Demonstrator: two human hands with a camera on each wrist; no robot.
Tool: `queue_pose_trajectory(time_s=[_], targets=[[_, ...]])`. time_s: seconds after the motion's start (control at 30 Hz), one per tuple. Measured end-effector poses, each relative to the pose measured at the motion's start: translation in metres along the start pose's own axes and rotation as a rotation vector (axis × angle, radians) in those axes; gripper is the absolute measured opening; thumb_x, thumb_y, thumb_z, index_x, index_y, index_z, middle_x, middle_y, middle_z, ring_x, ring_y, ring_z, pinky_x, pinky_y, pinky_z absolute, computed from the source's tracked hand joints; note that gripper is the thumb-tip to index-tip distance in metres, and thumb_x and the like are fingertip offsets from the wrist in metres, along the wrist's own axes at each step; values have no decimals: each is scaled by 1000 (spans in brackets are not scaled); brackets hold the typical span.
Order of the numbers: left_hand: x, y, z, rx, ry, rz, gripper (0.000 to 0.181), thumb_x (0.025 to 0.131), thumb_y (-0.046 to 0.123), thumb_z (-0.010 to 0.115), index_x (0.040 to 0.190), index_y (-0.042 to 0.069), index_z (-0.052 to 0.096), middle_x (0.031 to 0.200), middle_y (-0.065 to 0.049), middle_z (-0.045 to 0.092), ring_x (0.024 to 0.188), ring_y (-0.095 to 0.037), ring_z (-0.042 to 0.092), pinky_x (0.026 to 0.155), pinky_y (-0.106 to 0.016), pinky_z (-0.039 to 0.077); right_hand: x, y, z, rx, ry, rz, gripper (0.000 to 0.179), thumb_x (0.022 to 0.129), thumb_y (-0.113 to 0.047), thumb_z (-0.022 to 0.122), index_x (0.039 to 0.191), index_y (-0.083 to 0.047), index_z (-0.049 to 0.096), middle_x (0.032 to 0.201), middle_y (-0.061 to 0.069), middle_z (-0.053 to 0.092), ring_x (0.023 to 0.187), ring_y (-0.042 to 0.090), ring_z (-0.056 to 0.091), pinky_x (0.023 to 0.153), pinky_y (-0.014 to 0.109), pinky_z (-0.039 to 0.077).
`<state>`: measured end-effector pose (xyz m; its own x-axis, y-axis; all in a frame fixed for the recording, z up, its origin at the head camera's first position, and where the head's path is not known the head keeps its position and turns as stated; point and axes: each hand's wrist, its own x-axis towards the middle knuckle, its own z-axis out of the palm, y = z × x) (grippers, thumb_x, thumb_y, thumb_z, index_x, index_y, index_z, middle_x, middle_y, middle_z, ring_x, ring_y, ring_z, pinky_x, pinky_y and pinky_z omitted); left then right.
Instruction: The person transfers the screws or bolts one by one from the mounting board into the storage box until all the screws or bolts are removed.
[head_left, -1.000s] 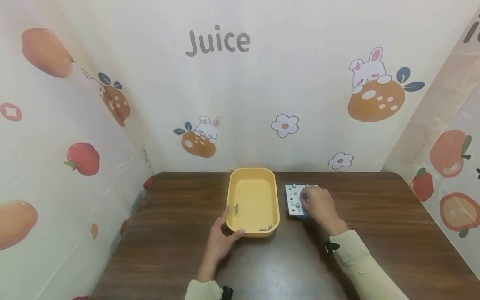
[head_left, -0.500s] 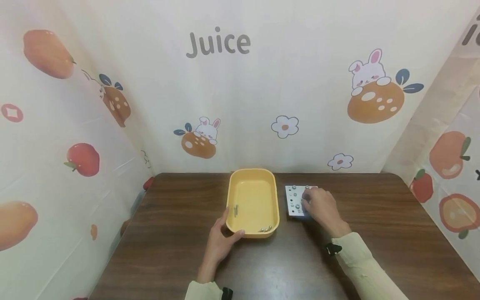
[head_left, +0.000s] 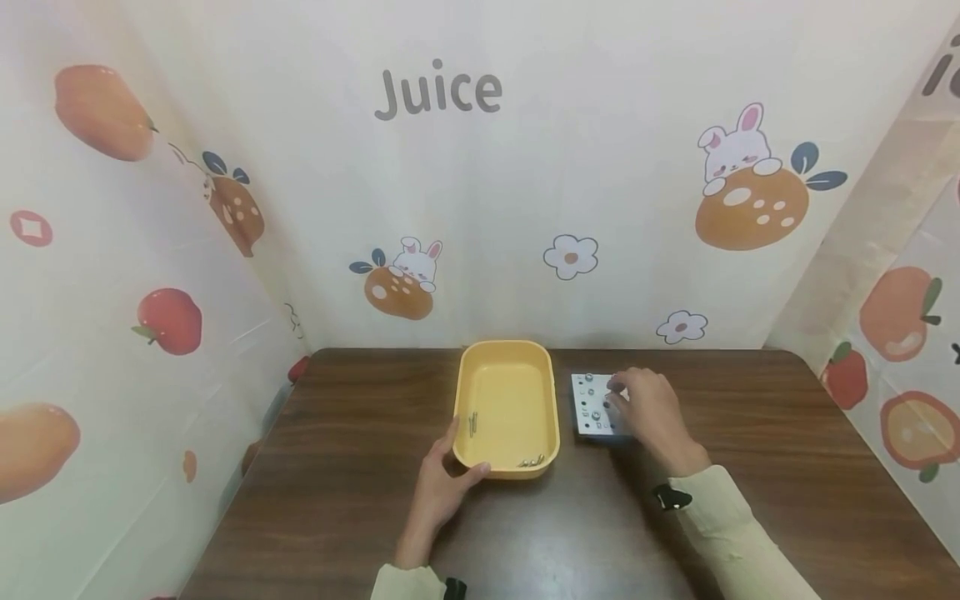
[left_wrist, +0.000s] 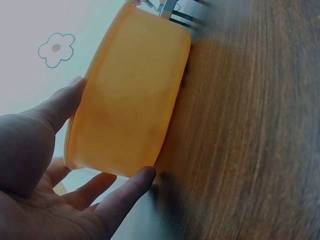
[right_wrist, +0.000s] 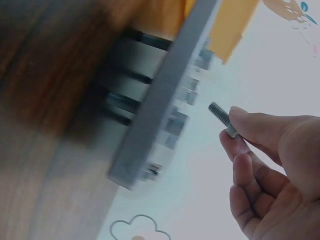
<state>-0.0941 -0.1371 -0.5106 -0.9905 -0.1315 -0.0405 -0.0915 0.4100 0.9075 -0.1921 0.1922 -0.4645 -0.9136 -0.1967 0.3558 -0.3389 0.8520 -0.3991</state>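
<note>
My right hand (head_left: 651, 410) pinches a threaded bolt (right_wrist: 220, 115) between thumb and fingertips, with the threaded end pointing away from the fingers. In the right wrist view the bolt is apart from the metal plate (right_wrist: 156, 107), on its bolt-head side. The plate (head_left: 587, 427) is light grey with holes and several bolts (head_left: 596, 415) standing in it; dark legs (right_wrist: 122, 101) hold it above the table. My left hand (head_left: 438, 492) grips the near left corner of a yellow tray (head_left: 507, 473), thumb at the rim and fingers along the side.
Inside the tray lie several slim metal pins (head_left: 472, 424) at the left and bolts (head_left: 532, 461) at the near right corner. The brown wooden table (head_left: 360, 433) ends at a printed curtain (head_left: 487, 208) behind the tray and plate.
My right hand has drawn back slightly to the right from the plate, and a dark hole beside its fingertips now shows. My left hand keeps its grip on the tray.
</note>
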Motion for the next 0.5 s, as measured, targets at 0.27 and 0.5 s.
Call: queue_pose_trajectory(time_s=[0.27,0.5], targets=[[-1,2,-2,13,0,9,93,84,25,91,163,11,42,162,-23,45,149,-47,40,120,-67,32,2,-15,-9,-3,-2,-12,14,88,0,83,101,1,79,101,19,77,94,36,68,90,57,53],[0,2,-1,6,-4,0,94,84,25,91,163,11,42,162,-23,45,150,-47,40,120,-67,32,7,-28,-12,-16,12,-74,12,86,-1,84,98,-1,80,98,15,77,92,34,68,90,54,53]])
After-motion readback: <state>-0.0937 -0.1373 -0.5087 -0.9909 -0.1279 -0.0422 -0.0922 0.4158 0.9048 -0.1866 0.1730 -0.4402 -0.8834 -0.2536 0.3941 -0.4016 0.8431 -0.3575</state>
